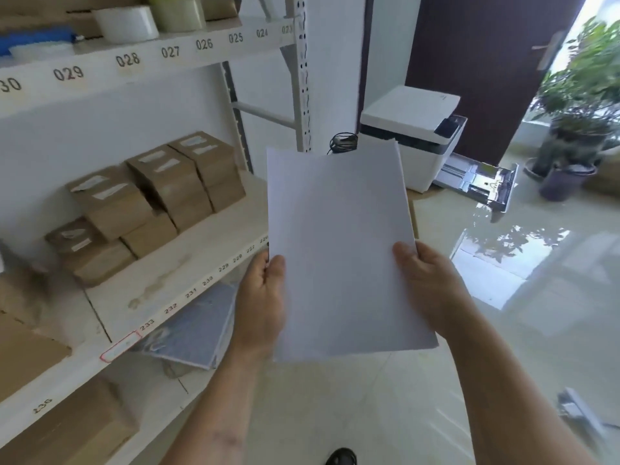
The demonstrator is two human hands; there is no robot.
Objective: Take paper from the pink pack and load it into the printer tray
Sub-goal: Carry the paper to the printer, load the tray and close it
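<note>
Left hand point(260, 297) and right hand point(427, 286) each grip closed on the paper stack's point(339, 236) side edges.

Bright daylight enters from the upper right of the frame, past the open door point(476, 62), and washes out that corner. The glossy floor point(503, 280) at right carries strong glare and a mirrored image of the plant point(583, 95). The whole picture is soft, with smear toward the edges, and the wide lens bends the shelf point(134, 58) at upper left into curves. Shadows are faint and diffuse
</note>
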